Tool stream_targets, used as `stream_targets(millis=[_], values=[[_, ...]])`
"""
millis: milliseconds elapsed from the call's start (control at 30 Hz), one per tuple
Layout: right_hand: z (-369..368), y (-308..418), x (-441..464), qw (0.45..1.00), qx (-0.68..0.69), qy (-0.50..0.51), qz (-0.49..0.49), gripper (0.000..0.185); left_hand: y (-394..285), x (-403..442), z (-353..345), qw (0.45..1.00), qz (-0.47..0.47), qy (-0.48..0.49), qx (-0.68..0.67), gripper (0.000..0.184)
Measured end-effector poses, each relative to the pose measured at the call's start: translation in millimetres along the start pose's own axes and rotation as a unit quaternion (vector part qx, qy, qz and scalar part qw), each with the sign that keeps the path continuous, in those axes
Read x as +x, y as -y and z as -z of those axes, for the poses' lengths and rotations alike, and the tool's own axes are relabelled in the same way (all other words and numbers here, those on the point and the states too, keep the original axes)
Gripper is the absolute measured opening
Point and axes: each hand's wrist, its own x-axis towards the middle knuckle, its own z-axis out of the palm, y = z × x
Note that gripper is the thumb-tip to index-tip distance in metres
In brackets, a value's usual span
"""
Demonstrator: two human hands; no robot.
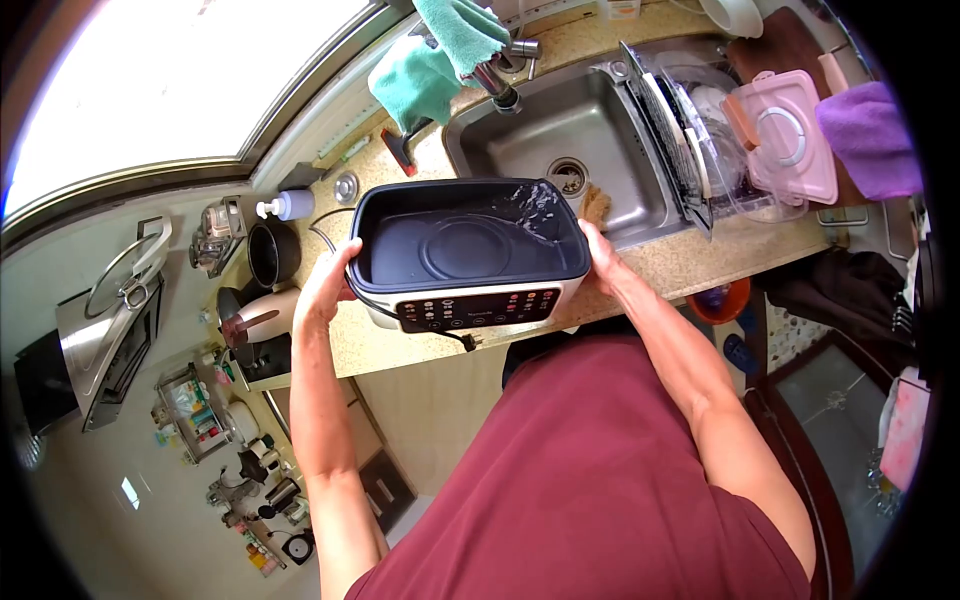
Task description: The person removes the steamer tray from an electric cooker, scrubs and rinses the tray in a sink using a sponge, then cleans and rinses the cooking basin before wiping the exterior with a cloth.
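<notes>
A white electric cooker base (450, 255) with a black rectangular basin and a dark touch panel (478, 308) on its front is between my hands, over the counter's front edge. My left hand (326, 285) grips its left end, thumb on the rim. My right hand (603, 262) is closed around the right end; its fingers are partly hidden below. Wet, shiny streaks show in the basin's right part. The black power cord (372, 305) runs along the left end, and its plug (469, 342) hangs below the panel.
Behind is a steel sink (545, 130) with a brown scrubber (596, 206) by the drain. A dish rack with a pink lid (790, 135) stands right. Teal cloths (415, 85) hang at the faucet. Left are a soap bottle (290, 205) and black pot (273, 253).
</notes>
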Motion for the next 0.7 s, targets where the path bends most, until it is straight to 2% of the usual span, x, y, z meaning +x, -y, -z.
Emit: stream_targets(millis=[67,267,333,400,500,567,667,700], values=[[-7.8,4.6,-8.7,0.999,0.033,0.018,-0.038,0.064,-27.4,-6.8,-1.5,0.996,0.022,-0.019,0.086,0.047],[1.9,-3.4,6.0,0.992,0.056,0.098,-0.049,0.068,-82.4,0.6,-4.0,0.966,0.039,-0.062,0.249,0.060],[8.8,-9.3,15.9,0.991,0.048,0.115,-0.057,0.068,-108.2,-11.9,-20.3,0.962,0.023,-0.081,0.258,0.065],[8.8,-8.0,18.1,0.987,0.050,0.131,-0.079,0.069,-133.9,-12.4,-25.8,0.953,0.059,-0.038,0.294,0.063],[10.1,-3.3,20.4,0.986,0.036,0.126,-0.099,0.070,-156.3,-12.7,-42.8,0.937,0.064,-0.084,0.334,0.062],[11.6,5.6,19.3,0.984,0.041,0.129,-0.114,0.070,-173.9,-21.0,-52.7,0.936,0.067,-0.080,0.335,0.062],[13.3,18.0,10.5,0.993,0.009,0.109,-0.050,0.072,-178.1,-3.7,-42.2,0.942,0.056,-0.035,0.328,0.065],[14.4,16.0,10.5,0.993,0.010,0.108,-0.050,0.072,-178.3,-0.1,-43.3,0.941,0.057,-0.047,0.329,0.066]])
